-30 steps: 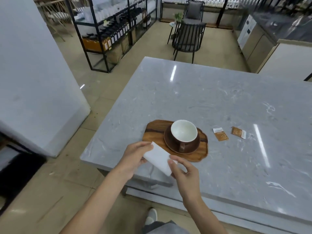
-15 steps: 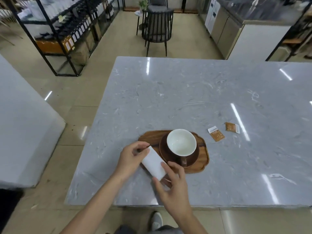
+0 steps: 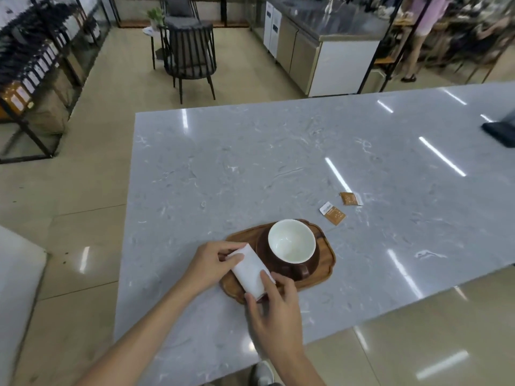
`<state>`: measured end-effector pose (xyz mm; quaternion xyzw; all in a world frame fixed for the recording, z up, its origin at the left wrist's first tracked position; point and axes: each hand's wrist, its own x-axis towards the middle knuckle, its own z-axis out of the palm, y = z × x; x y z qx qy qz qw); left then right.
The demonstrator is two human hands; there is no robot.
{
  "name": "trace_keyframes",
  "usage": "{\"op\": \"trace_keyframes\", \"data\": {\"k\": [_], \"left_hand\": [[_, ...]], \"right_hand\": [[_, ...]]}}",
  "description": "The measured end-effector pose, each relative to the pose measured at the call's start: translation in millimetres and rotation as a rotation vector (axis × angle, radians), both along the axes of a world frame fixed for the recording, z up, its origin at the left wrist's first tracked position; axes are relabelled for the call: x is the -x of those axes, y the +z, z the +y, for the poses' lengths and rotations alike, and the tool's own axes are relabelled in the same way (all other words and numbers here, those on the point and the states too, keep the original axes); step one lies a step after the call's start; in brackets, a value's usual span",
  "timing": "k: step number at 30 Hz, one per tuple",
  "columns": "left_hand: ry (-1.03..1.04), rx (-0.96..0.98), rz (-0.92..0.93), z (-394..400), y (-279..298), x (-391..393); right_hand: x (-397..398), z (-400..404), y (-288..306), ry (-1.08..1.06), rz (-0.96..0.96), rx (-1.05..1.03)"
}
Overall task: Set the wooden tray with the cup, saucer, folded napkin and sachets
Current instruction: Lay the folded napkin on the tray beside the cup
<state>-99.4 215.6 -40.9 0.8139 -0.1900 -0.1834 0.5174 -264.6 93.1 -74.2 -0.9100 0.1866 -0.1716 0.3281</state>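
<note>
A wooden tray (image 3: 327,270) lies near the front of the grey marble table. On it sits a brown saucer (image 3: 314,262) carrying a brown cup (image 3: 291,243) that is white inside, its handle pointing toward me. A folded white napkin (image 3: 250,270) lies over the tray's left part, beside the saucer. My left hand (image 3: 210,261) pinches the napkin's far end and my right hand (image 3: 274,313) holds its near end. Two brown sachets (image 3: 333,213) (image 3: 349,198) lie on the table, right of and beyond the tray.
The marble table (image 3: 250,168) stretches far and right; its left edge runs close to the tray. A dark flat object (image 3: 501,130) sits at its far right edge. A black chair (image 3: 191,51), shelving (image 3: 33,79) and a counter (image 3: 320,48) stand beyond, with a person at the top right.
Both hands have carried the napkin from the table's front edge onto the left part of the tray. The camera view has swung right and tilted down.
</note>
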Motion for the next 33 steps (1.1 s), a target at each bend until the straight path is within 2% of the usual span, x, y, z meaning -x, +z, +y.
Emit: {"op": "trace_keyframes", "data": {"k": [8,12,16,18,22,27,33], "left_hand": [[-0.074,0.032,-0.112,1,-11,-13],[-0.151,-0.005,-0.290,1,-18,-13],[-0.145,-0.099,-0.508,-1,-21,-11],[-0.125,-0.107,-0.562,-3,-20,-13],[-0.105,-0.114,-0.548,-5,-16,-18],[-0.099,-0.106,-0.498,-5,-9,-16],[-0.108,-0.073,-0.501,1,13,-15]], "right_hand": [[0,24,-1,-0.084,0.026,0.116],[2,31,-6,-0.119,0.012,0.160],[1,37,-10,-0.120,0.001,0.188],[-4,38,-6,-0.130,0.010,0.194],[-13,39,4,-0.163,0.008,0.200],[-8,35,15,-0.125,0.005,0.105],[10,7,50,-0.082,-0.099,0.013]]}}
